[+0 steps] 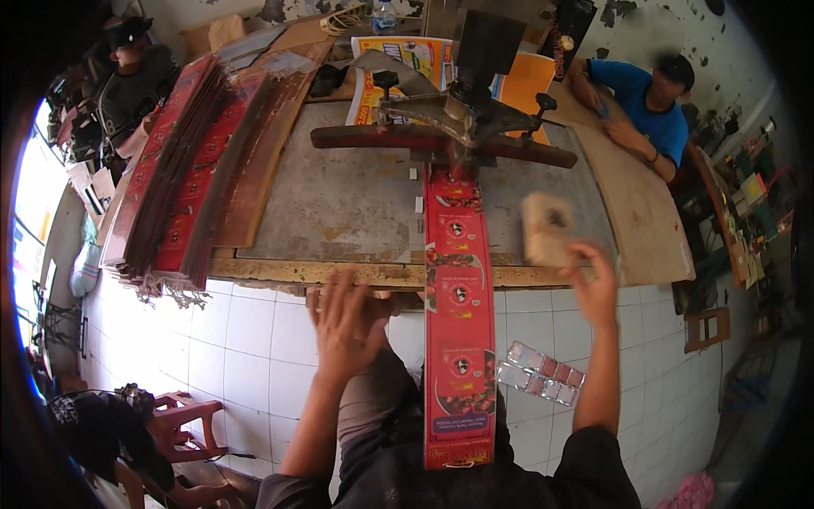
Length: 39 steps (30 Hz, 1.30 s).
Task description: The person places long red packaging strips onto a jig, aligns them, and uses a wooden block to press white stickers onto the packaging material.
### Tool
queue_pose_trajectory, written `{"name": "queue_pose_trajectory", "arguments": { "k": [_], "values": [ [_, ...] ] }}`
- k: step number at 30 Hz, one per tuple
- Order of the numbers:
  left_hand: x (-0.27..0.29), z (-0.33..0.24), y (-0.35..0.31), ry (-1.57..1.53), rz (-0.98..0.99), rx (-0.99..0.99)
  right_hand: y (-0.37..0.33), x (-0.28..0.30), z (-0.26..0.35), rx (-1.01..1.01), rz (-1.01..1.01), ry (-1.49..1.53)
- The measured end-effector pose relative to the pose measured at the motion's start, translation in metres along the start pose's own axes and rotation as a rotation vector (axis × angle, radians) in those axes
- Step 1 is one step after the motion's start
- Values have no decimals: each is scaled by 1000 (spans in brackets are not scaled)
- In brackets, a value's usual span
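A long red printed strip [462,339], with repeated pictures of food and a round emblem, runs from beneath a dark metal press [462,119] over the table edge down to my lap. My left hand [343,327] is open, fingers spread, at the table's front edge left of the strip. To the right of the strip, my right hand [593,280] has its fingers closed at the lower corner of a tan wood-like block [547,229] with a dark mark. The block is slightly blurred and tilted above the metal plate [331,204].
Stacks of long red printed strips [182,170] lie at the table's left. Posters [407,55] and a water bottle [384,17] are behind the press. A person in blue [640,106] sits at the far right, another at the far left. A red stool [186,424] stands lower left.
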<state>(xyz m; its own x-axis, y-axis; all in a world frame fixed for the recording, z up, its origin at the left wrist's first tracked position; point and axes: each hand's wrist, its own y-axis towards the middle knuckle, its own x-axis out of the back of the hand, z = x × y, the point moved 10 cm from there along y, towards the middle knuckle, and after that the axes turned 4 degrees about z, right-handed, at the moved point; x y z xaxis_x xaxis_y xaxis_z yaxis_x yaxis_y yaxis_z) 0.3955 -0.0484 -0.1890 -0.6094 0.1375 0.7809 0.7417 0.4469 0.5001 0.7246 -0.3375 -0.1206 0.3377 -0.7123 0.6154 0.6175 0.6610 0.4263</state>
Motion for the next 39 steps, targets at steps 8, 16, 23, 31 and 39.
{"name": "queue_pose_trajectory", "arguments": {
  "k": [8, 16, 23, 31, 39],
  "values": [
    [-58, 55, -36, 116, -86, -2, 66, 141, -232, -292, -295, -385],
    [-71, 63, -40, 74, -139, 80, 144, 168, -323, -473, -422, -748],
    [-72, 66, -41, 79, -146, 58, 142, 159, -287, -465, -445, -921],
    [-72, 64, -40, 51, -177, 62, 146, 157, -295, -427, -371, -706],
    [-74, 65, -38, 28, -179, 75, 146, 161, -310, -379, -365, -666]
  ]
}}
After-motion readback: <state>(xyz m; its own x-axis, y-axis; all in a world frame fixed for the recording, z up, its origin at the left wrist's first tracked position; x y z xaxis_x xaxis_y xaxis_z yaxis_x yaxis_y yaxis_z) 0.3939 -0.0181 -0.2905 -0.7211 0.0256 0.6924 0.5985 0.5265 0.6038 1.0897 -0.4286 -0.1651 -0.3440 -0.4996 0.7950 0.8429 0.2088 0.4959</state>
